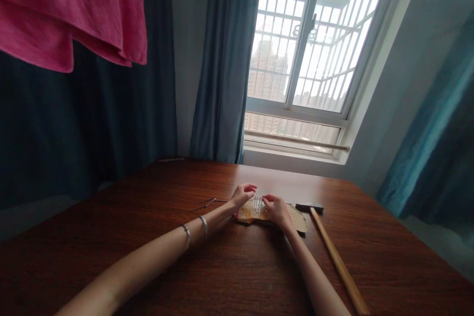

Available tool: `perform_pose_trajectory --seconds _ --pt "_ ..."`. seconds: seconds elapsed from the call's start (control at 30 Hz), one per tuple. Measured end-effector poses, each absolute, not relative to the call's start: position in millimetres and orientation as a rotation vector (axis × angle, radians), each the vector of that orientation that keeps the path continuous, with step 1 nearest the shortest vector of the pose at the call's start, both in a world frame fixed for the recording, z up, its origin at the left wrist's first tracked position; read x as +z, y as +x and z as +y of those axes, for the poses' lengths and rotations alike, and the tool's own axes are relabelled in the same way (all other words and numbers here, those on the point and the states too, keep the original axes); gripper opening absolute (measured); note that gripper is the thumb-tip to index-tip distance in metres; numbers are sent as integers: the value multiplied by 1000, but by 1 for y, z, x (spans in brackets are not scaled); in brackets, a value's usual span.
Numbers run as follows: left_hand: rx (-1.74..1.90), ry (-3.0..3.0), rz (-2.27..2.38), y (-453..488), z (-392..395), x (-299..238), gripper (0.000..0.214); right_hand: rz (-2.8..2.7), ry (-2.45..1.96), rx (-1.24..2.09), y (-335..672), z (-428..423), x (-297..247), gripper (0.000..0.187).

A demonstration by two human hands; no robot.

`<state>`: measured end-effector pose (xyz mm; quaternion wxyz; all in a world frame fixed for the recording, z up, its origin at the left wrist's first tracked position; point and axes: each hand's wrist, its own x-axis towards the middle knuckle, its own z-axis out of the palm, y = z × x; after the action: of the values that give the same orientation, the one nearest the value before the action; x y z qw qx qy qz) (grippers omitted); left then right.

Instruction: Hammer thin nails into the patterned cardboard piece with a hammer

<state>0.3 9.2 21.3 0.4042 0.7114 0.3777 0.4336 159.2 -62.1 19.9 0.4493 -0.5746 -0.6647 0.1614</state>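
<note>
Right hand [276,208] pinched a nail [257,201] on the board [247,215]. Left hand [242,195] curled at its nine o'clock, grip unclear. Hammer [309,207] lay at three o'clock.

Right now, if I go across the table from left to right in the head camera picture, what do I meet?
thin metal wires → left hand → upright nails → right hand → hammer

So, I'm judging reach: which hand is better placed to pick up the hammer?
Right, probably. The hammer lies just beyond the right hand, its head beside the wooden piece; the left hand rests at the piece's far end, near thin metal rods.
</note>
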Motion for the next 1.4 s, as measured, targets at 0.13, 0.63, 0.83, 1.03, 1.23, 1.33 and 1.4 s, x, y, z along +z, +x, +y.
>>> perform_pose_trajectory --seconds 0.13,0.63,0.83,1.03,1.23,1.33,1.4 --pt "1064 1897 840 5 9 20 32 -1662 -1423 386 160 -64 19 31" --pt "930 2072 826 15 18 1 33 -1679 -1474 305 163 -59 3 23" --pt "930 2086 884 19 14 5 31 -1679 -1529 288 159 -61 5 22" --pt "936 2053 905 18 13 4 30 -1693 -1630 291 187 -79 40 26" --pt "944 2049 908 17 10 3 27 -1493 -1907 122 253 -173 49 37" --pt "958 2056 912 17 9 4 26 -1247 -2251 -53 270 -230 17 43" --pt "960 2061 915 16 9 3 26 -1186 -2362 -142 271 -258 -5 49"
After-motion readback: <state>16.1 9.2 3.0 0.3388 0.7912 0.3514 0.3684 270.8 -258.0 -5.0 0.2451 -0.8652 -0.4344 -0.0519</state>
